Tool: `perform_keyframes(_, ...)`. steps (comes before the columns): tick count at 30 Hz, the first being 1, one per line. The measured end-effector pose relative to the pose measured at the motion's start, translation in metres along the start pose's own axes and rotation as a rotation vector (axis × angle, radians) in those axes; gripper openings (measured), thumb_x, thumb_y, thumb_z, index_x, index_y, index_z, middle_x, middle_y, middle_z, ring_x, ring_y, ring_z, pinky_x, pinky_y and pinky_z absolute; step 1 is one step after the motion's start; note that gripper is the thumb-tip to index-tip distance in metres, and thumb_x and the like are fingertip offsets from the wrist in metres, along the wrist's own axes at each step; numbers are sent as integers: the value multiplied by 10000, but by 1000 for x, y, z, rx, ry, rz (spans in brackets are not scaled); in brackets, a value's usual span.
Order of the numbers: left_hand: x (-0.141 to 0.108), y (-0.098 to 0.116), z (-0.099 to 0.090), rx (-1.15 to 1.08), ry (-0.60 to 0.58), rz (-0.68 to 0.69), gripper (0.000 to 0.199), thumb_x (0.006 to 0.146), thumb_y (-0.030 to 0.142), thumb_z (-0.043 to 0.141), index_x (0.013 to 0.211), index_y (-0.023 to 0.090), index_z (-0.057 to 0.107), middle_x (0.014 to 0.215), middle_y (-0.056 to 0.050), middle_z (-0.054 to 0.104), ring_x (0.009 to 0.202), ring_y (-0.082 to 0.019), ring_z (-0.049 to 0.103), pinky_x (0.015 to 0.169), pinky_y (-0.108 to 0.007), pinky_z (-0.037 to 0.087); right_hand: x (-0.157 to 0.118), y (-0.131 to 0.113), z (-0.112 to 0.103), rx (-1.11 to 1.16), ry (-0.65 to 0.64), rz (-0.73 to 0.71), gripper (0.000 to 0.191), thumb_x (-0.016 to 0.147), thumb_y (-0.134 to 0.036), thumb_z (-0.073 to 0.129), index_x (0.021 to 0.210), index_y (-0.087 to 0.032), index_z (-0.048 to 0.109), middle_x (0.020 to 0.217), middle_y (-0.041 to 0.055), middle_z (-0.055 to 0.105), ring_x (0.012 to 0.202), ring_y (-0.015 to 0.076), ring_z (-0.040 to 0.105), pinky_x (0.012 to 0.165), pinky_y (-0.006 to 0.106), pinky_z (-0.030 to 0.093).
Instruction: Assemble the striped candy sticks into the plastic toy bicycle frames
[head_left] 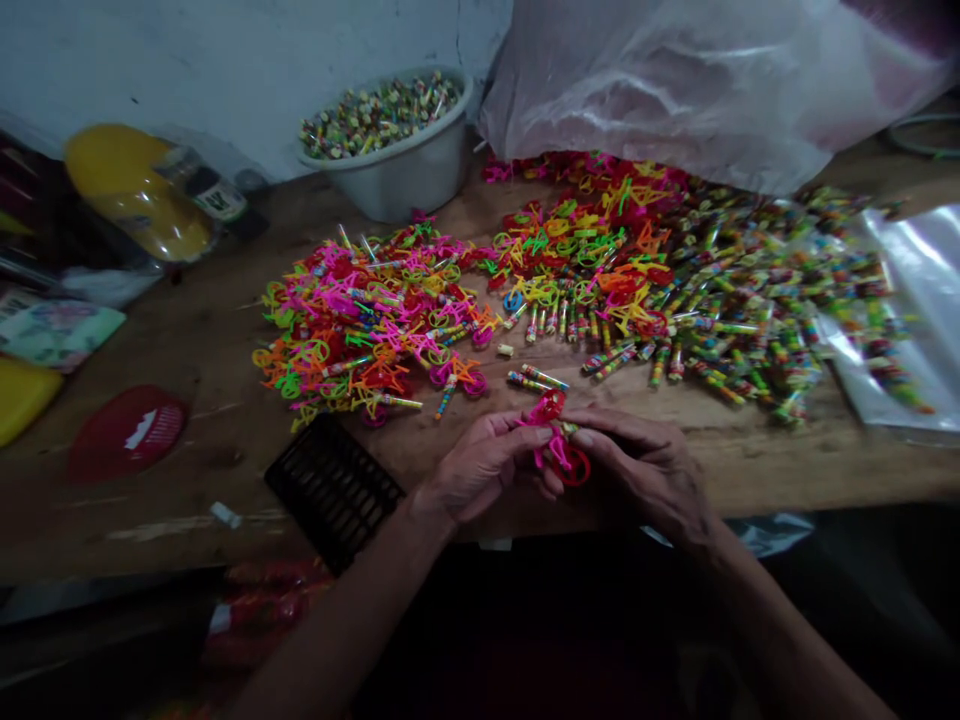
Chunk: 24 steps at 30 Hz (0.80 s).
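Near the table's front edge, my left hand (491,460) is closed on a small pink plastic toy bicycle (556,445) with red wheels. My right hand (649,462) pinches a small candy-filled tube (570,428) against the toy; its fingers partly cover the tube. Just beyond my hands lie a couple of loose candy tubes (538,378). To the left rises a heap of colourful toy bicycles (360,320), many with tubes in them. A second pile of bare toy bicycles (585,245) sits further back, beside a wide spread of candy tubes (742,290) on the right.
A grey-white tub (409,175) full of tubes stands against the wall. Over the back right hangs a large plastic bag (675,90). A black slatted basket (334,490) overhangs the front edge. A red lid-like piece (127,430) and a yellow container (142,190) are left.
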<state>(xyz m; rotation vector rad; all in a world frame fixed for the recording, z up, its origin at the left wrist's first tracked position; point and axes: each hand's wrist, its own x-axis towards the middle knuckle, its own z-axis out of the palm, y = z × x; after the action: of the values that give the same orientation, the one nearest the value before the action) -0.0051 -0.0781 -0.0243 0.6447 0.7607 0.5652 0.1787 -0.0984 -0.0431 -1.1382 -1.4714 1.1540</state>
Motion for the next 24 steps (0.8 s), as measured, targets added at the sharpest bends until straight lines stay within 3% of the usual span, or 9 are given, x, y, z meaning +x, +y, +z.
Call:
perform_keyframes(4,-4,-5,0,-11,15,26,198,823,258,573,929,93,603,727,-42,633,520,-94,590,528,-211,496,-4,-7,1,-65,-52,-43,230,863,-267,548,1049,-272,682,980,23,698,948,175,635,817,300,507)
perform_keyframes(10,-7,-8,2,-43,36,18,169,806,243,589,846,81,613,679,-41,628,510,-99,583,509,-211,496,-8,-2,0,56,6,132,181,781,-328,654,912,-206,676,868,27,702,762,145,650,672,246,527)
perform_keyframes(18,-1,-12,2,-50,-15,-25,159,805,238,584,793,81,610,679,-40,631,508,-101,597,517,-212,498,-13,11,5,151,1,115,126,839,-287,593,942,-229,637,869,2,661,782,117,615,707,223,491)
perform_keyframes(24,3,-16,3,-50,51,-38,174,790,257,591,775,84,607,639,-33,629,464,-91,573,479,-198,482,-10,10,-1,62,-21,39,89,835,-250,600,912,-226,638,890,11,641,813,128,603,721,239,478)
